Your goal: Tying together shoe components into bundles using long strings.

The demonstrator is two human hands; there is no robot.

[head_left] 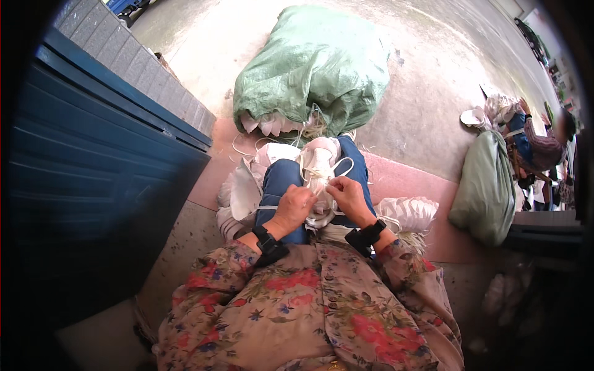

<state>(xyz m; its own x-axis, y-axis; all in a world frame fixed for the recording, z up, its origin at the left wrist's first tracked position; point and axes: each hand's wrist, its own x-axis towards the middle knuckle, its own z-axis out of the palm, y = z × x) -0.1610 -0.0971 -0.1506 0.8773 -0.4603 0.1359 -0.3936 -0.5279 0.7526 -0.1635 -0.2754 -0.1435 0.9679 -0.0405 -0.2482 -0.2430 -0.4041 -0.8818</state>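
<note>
A white shoe upper [320,162] rests between my knees, with a pale shoelace [351,162] looping out on both sides of its tongue. Over its near part, my left hand [294,207] is closed in a pinch on the lace. Close beside it, my right hand [351,196] pinches the lace as well, fingertips a short gap from the left ones. The exact ends of the lace between the fingers are too small to make out. More white uppers [246,188] lie against my left leg, and a stacked bundle of uppers [408,213] sits by my right thigh.
A large green woven sack [315,62] stands ahead, white pieces showing at its open mouth. To the left is a dark blue metal door [93,167]. At the right, another green sack [486,191] stands near a seated person [541,142] handling white pieces.
</note>
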